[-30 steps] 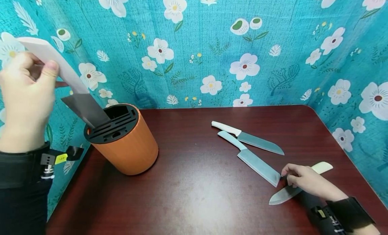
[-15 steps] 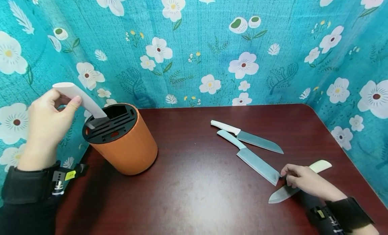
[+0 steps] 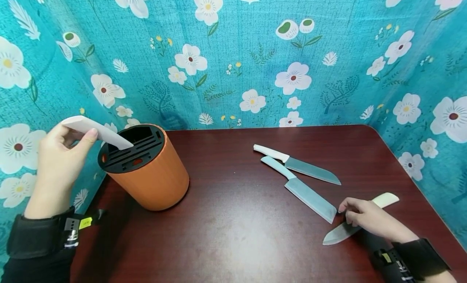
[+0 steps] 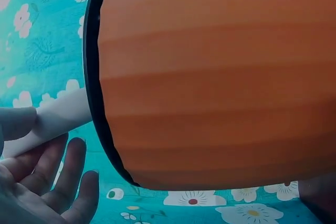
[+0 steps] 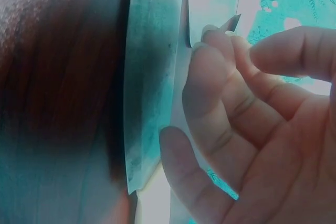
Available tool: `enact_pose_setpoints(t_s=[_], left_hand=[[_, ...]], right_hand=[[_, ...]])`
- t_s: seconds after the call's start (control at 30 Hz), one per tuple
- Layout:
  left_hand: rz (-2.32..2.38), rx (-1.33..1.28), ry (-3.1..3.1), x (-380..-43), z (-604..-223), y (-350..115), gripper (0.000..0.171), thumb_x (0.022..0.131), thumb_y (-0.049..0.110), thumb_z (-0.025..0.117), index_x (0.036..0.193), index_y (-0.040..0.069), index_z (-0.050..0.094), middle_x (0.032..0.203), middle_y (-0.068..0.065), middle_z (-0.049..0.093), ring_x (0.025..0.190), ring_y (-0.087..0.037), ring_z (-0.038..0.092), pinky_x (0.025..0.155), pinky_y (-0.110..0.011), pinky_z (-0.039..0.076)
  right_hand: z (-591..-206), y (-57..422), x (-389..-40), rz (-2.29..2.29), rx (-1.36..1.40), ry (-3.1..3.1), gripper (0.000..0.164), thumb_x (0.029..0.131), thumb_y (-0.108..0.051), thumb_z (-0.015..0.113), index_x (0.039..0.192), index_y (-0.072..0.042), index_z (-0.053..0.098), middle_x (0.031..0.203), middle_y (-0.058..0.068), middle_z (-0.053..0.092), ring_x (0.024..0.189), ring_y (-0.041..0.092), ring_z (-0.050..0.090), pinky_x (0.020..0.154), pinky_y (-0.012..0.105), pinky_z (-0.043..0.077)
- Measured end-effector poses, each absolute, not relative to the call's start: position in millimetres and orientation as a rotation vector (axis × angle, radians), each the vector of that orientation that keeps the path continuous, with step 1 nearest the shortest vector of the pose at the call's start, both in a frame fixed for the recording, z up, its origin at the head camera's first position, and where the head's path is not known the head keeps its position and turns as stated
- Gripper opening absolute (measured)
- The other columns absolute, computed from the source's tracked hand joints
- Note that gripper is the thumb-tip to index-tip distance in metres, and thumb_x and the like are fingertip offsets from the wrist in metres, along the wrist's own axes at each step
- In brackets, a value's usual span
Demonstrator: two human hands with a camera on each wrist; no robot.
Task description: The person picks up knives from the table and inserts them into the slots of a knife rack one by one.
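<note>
My left hand (image 3: 60, 163) pinches the white handle of a knife (image 3: 100, 133) between thumb and fingers. The handle slants down to the black slotted top of an orange knife block (image 3: 157, 181), its blade hidden inside. In the left wrist view the handle (image 4: 65, 111) sticks out past the block's dark rim. My right hand (image 3: 373, 218), fingers loosely bent and holding nothing, hovers over a knife with a cream handle (image 3: 386, 200). In the right wrist view that blade (image 5: 149, 77) lies right beside the fingertips.
A cleaver (image 3: 310, 200) with a pale handle lies left of my right hand. Behind it another white-handled knife (image 3: 313, 171) rests on the dark wooden table (image 3: 226, 234). A blue flowered curtain (image 3: 226, 64) hangs along the table's back and sides.
My left hand has come down and to the right, sliding the knife's blade into the block until only the handle shows. The right hand has stayed in place.
</note>
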State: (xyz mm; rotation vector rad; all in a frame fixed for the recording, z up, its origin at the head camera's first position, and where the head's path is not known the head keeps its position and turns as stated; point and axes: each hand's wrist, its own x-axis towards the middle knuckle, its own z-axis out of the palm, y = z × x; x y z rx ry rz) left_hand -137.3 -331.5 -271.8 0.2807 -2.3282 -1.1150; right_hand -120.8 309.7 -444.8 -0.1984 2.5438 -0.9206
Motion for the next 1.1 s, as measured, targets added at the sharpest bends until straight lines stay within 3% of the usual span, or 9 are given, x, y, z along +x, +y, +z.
enact_pose_setpoints(t_s=[0.13,0.3,0.37,0.47,0.5,0.6,0.83,0.93,1.1], left_hand=[[-1.185,0.342,-2.26,-136.4,-269.9,-328.8,0.036,0.101,0.019,0.059,0.137,0.024,0.055,0.107,0.024,0.057,0.096,0.001,0.055,0.075,-0.007,0.042],[-1.019,0.364,-2.211,-132.8,-264.7,-317.7,0.041,0.104,0.021,0.052,0.144,0.015,0.053,0.127,0.014,0.056,0.117,0.002,0.049,0.101,-0.018,0.039],[-0.862,0.285,-2.194,-129.7,-264.2,-311.6,0.039,0.103,0.021,0.052,0.139,0.006,0.058,0.137,0.0,0.055,0.129,-0.008,0.045,0.113,-0.031,0.033],[-0.614,0.084,-2.127,-127.0,-265.7,-300.2,0.038,0.102,0.019,0.052,0.127,-0.007,0.063,0.145,-0.024,0.049,0.137,-0.033,0.041,0.118,-0.051,0.025],[-0.57,0.003,-2.091,-127.1,-267.1,-295.0,0.036,0.101,0.017,0.053,0.122,-0.01,0.064,0.143,-0.028,0.049,0.137,-0.044,0.039,0.117,-0.057,0.024],[-0.505,-0.186,-1.999,-129.9,-275.4,-275.8,0.032,0.098,0.015,0.056,0.111,-0.012,0.068,0.131,-0.032,0.057,0.124,-0.053,0.046,0.11,-0.06,0.029],[-0.426,-0.499,-2.105,-129.4,-321.2,-227.4,0.023,0.096,0.014,0.057,0.102,-0.002,0.072,0.102,-0.02,0.072,0.096,-0.041,0.064,0.089,-0.055,0.047],[-0.355,-0.553,-2.154,-128.4,-351.6,-210.6,0.022,0.096,0.016,0.054,0.095,0.004,0.072,0.089,-0.013,0.073,0.083,-0.034,0.066,0.085,-0.054,0.049],[-0.347,-0.622,-2.263,-120.3,-396.4,-191.0,0.015,0.092,0.015,0.057,0.092,0.009,0.071,0.085,-0.005,0.071,0.078,-0.026,0.066,0.077,-0.043,0.053]], right_hand=[[-441.6,313.8,-122.9,-0.912,-0.156,2.604,0.016,0.099,-0.006,0.05,0.11,-0.002,0.061,0.079,0.003,0.058,0.071,0.014,0.054,0.062,0.025,0.046],[-434.8,328.2,-128.2,-0.866,-0.075,2.753,0.021,0.102,-0.014,0.053,0.114,0.001,0.062,0.082,0.007,0.063,0.072,0.016,0.055,0.059,0.027,0.045],[-432.6,337.0,-132.2,-0.821,-0.014,2.801,0.026,0.102,-0.019,0.054,0.115,0.002,0.062,0.087,0.011,0.067,0.075,0.018,0.058,0.059,0.029,0.046],[-430.8,353.2,-139.6,-0.726,0.061,2.848,0.034,0.102,-0.027,0.055,0.115,0.004,0.062,0.093,0.015,0.07,0.078,0.022,0.059,0.06,0.03,0.046],[-430.8,358.4,-141.9,-0.695,0.08,2.848,0.036,0.102,-0.029,0.055,0.115,0.004,0.061,0.092,0.015,0.069,0.078,0.022,0.058,0.059,0.031,0.045],[-431.2,372.8,-148.5,-0.61,0.105,2.827,0.042,0.101,-0.033,0.055,0.114,0.007,0.059,0.085,0.013,0.067,0.074,0.023,0.056,0.057,0.032,0.043],[-434.9,391.9,-157.2,-0.472,0.228,2.764,0.068,0.098,-0.052,0.055,0.118,0.013,0.053,0.087,0.02,0.066,0.074,0.026,0.058,0.057,0.038,0.047],[-438.3,395.9,-157.4,-0.436,0.316,2.748,0.079,0.096,-0.056,0.054,0.121,0.018,0.045,0.088,0.026,0.063,0.075,0.033,0.057,0.058,0.044,0.047],[-442.9,402.6,-159.5,-0.401,0.484,2.718,0.085,0.096,-0.054,0.054,0.123,0.023,0.034,0.089,0.032,0.057,0.079,0.042,0.054,0.062,0.05,0.046]])
